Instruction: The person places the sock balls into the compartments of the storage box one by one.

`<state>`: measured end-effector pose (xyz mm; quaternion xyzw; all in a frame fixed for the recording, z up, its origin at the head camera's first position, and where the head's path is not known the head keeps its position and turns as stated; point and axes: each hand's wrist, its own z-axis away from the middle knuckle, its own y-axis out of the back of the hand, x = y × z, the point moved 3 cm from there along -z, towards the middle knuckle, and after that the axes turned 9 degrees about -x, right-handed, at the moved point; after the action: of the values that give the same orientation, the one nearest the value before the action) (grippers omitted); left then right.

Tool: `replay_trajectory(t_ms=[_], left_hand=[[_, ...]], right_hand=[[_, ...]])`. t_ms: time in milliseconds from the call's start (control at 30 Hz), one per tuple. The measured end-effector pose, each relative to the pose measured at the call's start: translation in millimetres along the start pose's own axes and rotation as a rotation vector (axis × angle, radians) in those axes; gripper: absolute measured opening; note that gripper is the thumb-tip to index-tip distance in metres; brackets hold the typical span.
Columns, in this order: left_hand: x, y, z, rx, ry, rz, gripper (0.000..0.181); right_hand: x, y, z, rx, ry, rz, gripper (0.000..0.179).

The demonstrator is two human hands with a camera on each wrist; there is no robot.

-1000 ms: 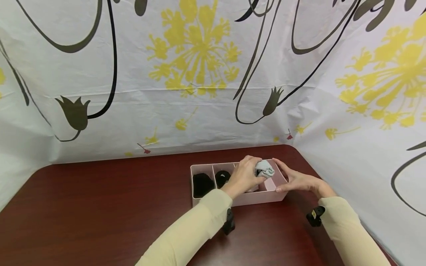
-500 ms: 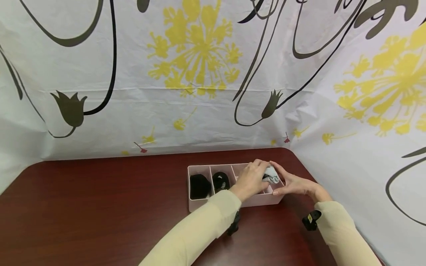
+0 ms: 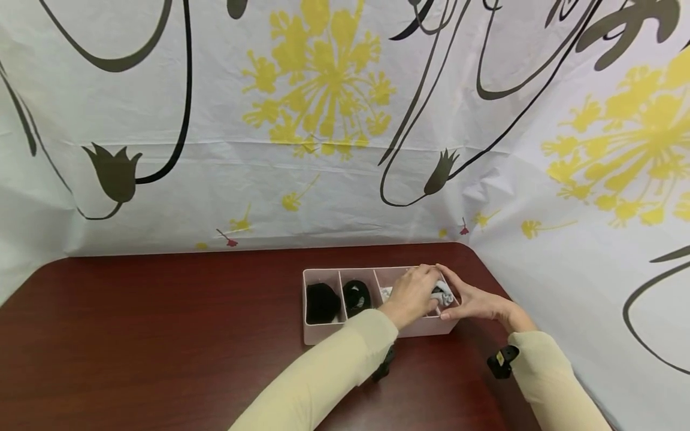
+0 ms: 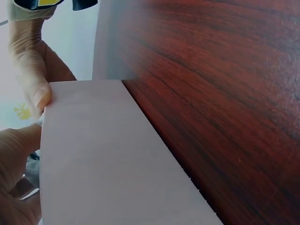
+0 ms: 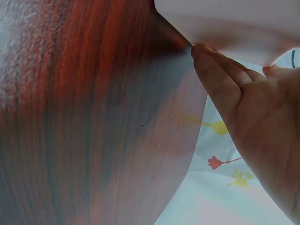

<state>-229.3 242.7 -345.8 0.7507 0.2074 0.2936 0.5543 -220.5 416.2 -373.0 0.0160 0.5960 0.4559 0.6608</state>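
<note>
A pale pink divided box (image 3: 428,326) stands at the right of the table. My left hand (image 3: 412,296) reaches into its rightmost compartment and grips a rolled-up, sock-like bundle of light grey cloth (image 3: 444,294). Part of that bundle (image 4: 33,171) shows between the fingers in the left wrist view. At the box's right end, my right hand (image 3: 477,302) holds the end wall, thumb at the front corner and fingers at the back corner. In the right wrist view its fingers lie along the box wall (image 5: 234,18). The left hand hides much of the right compartments.
A black cloth bundle (image 3: 322,303) fills the leftmost compartment, with a round black item (image 3: 356,296) in the one beside it. Something white (image 3: 386,293) shows in the third. Behind the dark red table (image 3: 162,335) hangs a patterned white sheet (image 3: 215,197), which also runs along the right side.
My left hand has moved right and down with the grey cloth bundle, from above the box into the rightmost compartment. The right hand keeps its hold on the box end.
</note>
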Motion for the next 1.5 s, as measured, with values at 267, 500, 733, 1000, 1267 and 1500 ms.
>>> replay_trajectory(t_ms=[267, 500, 733, 1000, 1267, 1500], left_hand=[[4.2, -11.6, -9.0, -0.085, 0.039, -0.116, 0.036], [5.6, -15.7, -16.0, -0.111, 0.026, -0.156, 0.024], [12.6, -12.9, -16.9, -0.187, 0.028, -0.219, 0.021], [16.3, -13.5, -17.5, -0.18, 0.041, -0.284, 0.021], [15.9, -14.7, -15.6, -0.242, 0.042, -0.319, 0.025], [15.1, -15.5, -14.7, -0.31, 0.042, -0.305, 0.027]], right_hand=[[0.5, -2.3, -0.3, 0.008, -0.011, 0.015, 0.112], [-0.2, -1.0, 0.1, 0.012, -0.017, 0.02, 0.112], [1.4, -0.7, 0.0, 0.006, -0.024, 0.007, 0.112], [1.8, 0.3, 0.4, 0.008, -0.02, -0.015, 0.113], [1.8, -0.4, -0.5, 0.005, -0.02, -0.023, 0.113], [2.7, -0.2, 0.6, 0.003, -0.017, -0.035, 0.113]])
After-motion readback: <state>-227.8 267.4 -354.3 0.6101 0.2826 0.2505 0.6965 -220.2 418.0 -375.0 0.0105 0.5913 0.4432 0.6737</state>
